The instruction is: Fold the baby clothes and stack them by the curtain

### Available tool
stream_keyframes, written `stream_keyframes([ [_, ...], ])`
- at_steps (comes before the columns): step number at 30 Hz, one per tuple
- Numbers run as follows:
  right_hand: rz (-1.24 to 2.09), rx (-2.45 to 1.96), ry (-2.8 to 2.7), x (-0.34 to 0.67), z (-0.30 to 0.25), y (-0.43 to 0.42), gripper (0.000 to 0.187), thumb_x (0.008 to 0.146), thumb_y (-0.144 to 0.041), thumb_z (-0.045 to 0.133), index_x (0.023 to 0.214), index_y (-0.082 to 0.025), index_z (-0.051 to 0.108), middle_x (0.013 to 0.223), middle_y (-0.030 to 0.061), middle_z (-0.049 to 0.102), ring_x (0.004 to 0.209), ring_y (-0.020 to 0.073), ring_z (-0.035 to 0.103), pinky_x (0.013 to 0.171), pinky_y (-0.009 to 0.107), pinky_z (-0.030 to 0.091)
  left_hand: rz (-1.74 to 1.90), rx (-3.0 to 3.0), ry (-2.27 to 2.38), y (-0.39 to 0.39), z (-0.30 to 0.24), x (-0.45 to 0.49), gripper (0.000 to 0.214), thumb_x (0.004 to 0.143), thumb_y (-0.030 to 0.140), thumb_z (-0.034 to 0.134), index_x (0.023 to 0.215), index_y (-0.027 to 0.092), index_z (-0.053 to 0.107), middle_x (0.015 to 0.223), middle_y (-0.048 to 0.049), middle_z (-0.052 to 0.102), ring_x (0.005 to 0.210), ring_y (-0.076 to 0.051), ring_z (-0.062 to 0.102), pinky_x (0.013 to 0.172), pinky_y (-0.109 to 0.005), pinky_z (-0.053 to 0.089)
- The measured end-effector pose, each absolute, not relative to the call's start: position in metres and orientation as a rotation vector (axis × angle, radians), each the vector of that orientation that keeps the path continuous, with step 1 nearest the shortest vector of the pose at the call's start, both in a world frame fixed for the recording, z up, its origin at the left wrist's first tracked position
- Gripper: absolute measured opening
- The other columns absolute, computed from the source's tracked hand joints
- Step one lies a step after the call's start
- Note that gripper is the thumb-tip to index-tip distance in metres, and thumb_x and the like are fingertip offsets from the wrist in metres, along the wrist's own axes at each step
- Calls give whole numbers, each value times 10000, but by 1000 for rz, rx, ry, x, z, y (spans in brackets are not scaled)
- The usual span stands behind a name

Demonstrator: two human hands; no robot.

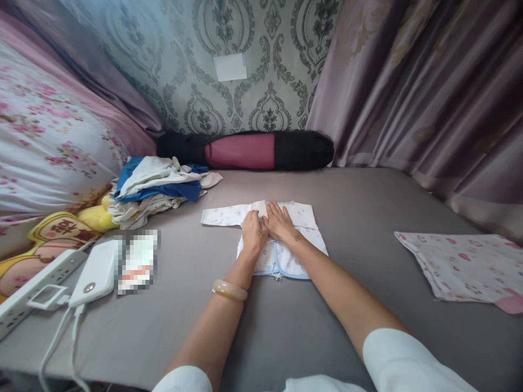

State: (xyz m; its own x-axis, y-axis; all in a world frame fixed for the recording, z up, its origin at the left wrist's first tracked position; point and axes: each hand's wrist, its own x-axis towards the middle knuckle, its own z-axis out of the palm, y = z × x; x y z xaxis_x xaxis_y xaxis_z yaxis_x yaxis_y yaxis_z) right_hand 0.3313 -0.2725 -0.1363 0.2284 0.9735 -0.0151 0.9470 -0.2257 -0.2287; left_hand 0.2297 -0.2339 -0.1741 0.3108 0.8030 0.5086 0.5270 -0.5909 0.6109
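A small white baby shirt (296,253) with pale blue edging and tie strings lies flat on the grey bed sheet in front of me. Its left sleeve (224,215) stretches out to the side, while on the right no sleeve sticks out. My left hand (254,233), below a pale bangle (229,290), rests on the shirt's upper middle with its fingers curled against the cloth. Beside it, my right hand (281,222) lies flat on the shirt near the neckline, fingers stretched out. The two hands touch or nearly touch, hiding the cloth beneath.
Piled clothes (159,182) lie at the back left, near a yellow plush (96,218). A white power bank (96,269) and a power strip (41,288) sit at the left. Folded pink-patterned cloth (466,267) is at the right; a long black-and-pink bag (241,151) lies along the wall.
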Motion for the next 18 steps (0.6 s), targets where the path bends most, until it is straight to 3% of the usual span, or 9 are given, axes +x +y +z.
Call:
stream_keyframes([
  [7,227,-2311,-1812,329,-134,-271,605,986,-356,254,1501,-39,289,1579,156,254,1471,239,177,1185,460,88,1231,2024,1268,-231,-171,225,377,761,53,387,1089,160,538,1077,-141,624,1097,-254,582,1017,-459,427],
  [12,167,-2210,-1868,319,-128,-263,587,980,-311,260,1495,-31,301,1579,148,260,1468,241,186,1188,445,69,1295,1712,1385,-229,-164,224,296,773,88,407,1022,179,539,1041,-117,611,1083,-251,575,1006,-448,430],
  [18,345,-2228,-1876,304,-127,-254,620,988,-365,217,1513,-37,258,1598,129,205,1484,218,125,1193,423,52,1345,1393,1417,-225,-160,220,241,755,86,422,951,197,508,998,-74,584,981,-201,586,951,-397,465],
])
